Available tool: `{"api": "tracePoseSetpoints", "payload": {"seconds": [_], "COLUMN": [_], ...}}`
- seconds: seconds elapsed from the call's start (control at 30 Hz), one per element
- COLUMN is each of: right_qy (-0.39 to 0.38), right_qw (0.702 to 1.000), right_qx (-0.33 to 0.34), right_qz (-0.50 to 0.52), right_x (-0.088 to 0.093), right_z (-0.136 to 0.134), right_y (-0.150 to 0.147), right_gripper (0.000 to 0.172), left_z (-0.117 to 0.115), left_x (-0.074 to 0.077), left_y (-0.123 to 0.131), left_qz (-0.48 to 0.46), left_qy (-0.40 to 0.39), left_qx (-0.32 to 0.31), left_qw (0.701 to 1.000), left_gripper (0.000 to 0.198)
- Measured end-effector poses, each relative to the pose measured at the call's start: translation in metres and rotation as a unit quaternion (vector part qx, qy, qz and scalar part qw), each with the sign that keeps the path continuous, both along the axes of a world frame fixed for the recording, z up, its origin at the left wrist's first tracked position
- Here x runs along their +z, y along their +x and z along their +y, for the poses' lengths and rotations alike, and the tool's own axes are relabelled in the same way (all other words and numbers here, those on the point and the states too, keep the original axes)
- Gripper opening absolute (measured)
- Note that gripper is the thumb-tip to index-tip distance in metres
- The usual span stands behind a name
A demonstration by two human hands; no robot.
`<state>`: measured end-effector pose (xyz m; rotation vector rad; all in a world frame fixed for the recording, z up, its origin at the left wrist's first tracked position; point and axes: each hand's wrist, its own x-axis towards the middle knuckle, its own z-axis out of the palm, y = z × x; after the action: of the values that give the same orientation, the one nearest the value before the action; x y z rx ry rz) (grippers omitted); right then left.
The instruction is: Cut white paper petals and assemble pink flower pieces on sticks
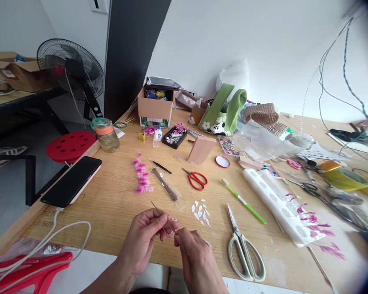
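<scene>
Both of my hands are meeting just above the near edge of the wooden table (pixel 116 196). I am pinching a thin wire stem (pixel 159 210) and a small pink, translucent petal piece (pixel 172 223) in my left hand (pixel 144 239), its fingers curled closed. I am closing my right hand (pixel 194 255), thumb and forefinger, on the stem's lower end. Just beyond, tiny white teardrop petals (pixel 201 212) are lying scattered. Pale-handled scissors (pixel 243 247) are lying to the right, red-handled scissors (pixel 196 178) farther back. A row of fuzzy pink pieces (pixel 142 176) and a glossy black phone (pixel 72 181) are sitting to the left. I cannot read any writing.
</scene>
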<state>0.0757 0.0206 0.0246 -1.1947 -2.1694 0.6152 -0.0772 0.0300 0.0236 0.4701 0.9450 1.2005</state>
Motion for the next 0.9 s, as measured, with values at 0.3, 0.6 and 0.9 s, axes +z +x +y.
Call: {"api": "tracePoseSetpoints", "payload": {"seconds": [0.3,0.6,0.9], "right_qy": [0.008,-0.003,0.007], "right_qw": [1.0,1.0,1.0], "right_qx": [-0.006,0.009,-0.012], "right_qz": [0.005,-0.01,-0.008], "right_x": [-0.001,-0.009,-0.007], "right_z": [-0.002,-0.003,-0.005], "right_y": [0.001,0.008,0.009], "right_gripper": [0.026,0.024,0.024], "left_z": [0.0,0.001,0.005], "left_x": [-0.001,0.002,0.005], "left_y": [0.002,0.002,0.0], "left_qz": [-0.002,0.016,0.002], "left_qy": [-0.006,0.002,-0.005], "left_qx": [0.002,0.008,0.038], "left_qw": [1.0,1.0,0.999], "left_gripper": [0.018,0.016,0.017]}}
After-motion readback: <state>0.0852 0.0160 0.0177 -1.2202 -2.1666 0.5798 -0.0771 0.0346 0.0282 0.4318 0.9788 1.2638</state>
